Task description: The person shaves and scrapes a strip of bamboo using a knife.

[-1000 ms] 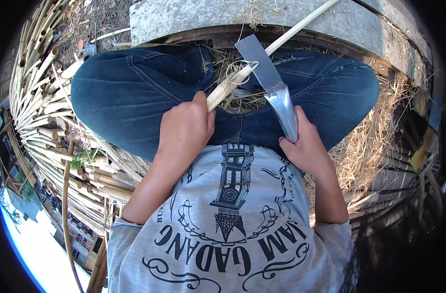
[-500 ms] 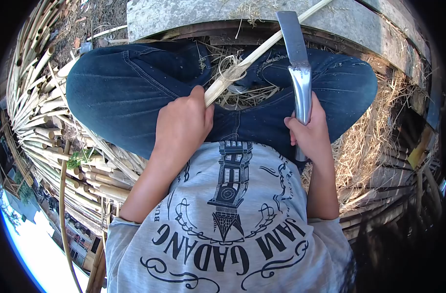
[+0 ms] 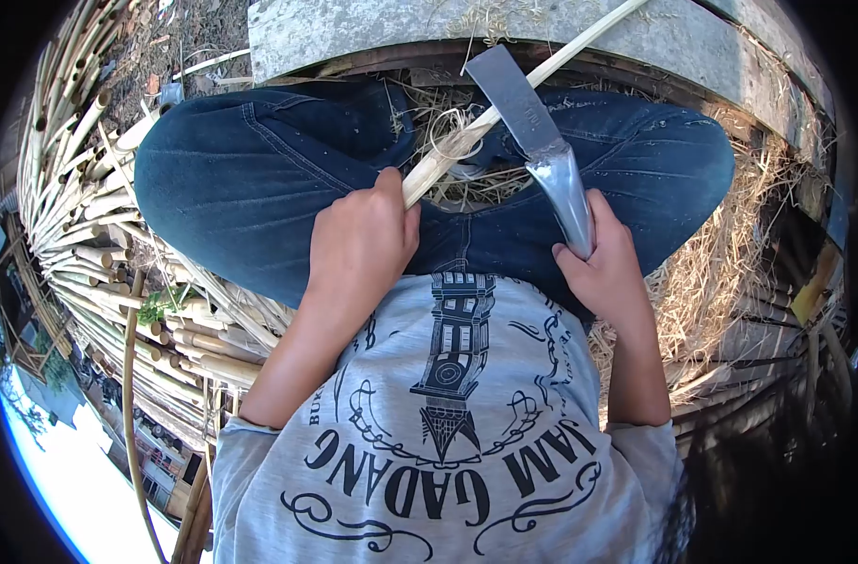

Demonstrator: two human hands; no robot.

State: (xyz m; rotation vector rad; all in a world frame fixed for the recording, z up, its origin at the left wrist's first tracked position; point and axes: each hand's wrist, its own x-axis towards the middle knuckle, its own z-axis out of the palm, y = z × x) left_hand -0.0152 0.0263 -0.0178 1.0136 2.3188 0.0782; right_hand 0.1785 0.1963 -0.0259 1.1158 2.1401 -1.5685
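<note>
Left hand grips the pale stick's near end; its long axis runs forward-right, behind the blade. Right hand, closed, holds the tool handle. Blade contact unconfirmed.

Holding pale stick near thick end in left hand. Gripping broad-bladed tool by metal handle in right hand, slanted across stick. Sitting in blue jeans between bamboo poles and straw-coloured shavings.
</note>
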